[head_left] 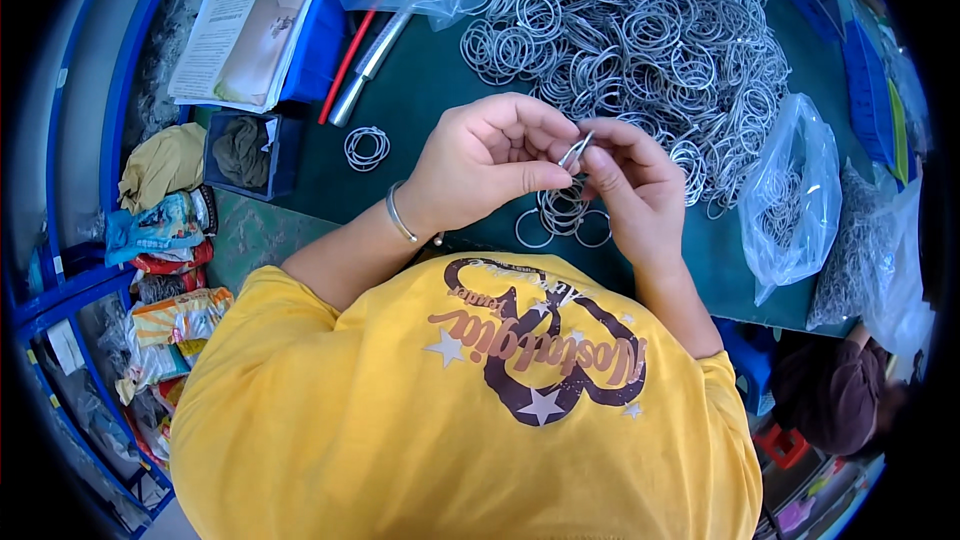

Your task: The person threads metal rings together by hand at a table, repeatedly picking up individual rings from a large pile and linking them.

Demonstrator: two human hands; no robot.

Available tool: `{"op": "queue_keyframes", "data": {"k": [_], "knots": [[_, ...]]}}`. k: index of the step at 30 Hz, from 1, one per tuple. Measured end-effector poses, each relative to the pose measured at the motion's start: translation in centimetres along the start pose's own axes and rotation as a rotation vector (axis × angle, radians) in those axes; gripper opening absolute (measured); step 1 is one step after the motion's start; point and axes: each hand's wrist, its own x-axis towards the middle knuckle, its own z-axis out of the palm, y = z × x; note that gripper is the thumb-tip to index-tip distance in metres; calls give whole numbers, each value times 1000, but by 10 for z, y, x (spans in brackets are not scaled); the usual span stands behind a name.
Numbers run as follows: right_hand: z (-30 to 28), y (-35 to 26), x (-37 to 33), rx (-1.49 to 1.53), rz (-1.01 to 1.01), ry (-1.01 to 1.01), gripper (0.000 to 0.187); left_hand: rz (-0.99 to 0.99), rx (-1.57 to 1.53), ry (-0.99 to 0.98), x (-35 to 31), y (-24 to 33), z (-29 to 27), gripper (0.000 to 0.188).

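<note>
Both my hands meet over the near edge of the green table. My left hand (490,155) pinches a small bunch of metal rings (574,152) between thumb and fingers. From the other side, my right hand (636,185) grips the same bunch with thumb and forefinger. Several loose rings (562,214) lie just under my hands at the table edge. Beyond them spreads a large heap of silvery metal rings (640,30). A few rings (367,148) sit apart on the table, left of my left hand. My fingers partly hide the held rings.
A red stick (348,65) and a knife-like tool (372,65) lie by a blue box (312,45) topped with papers (245,25). A dark bin with cloth (245,155) stands at left. Clear plastic bags (795,195) holding rings line the right side. Another person (830,390) is at lower right.
</note>
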Motion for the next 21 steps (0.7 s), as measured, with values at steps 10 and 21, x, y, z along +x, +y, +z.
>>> {"op": "queue_keyframes", "data": {"k": [10,21], "knots": [[-13,-15,0,66,151,-199,20,-130,-441,106,0,2,-8,32],[-10,-27,3,298,147,35,17,-18,-363,20,0,-7,-1,31]]}}
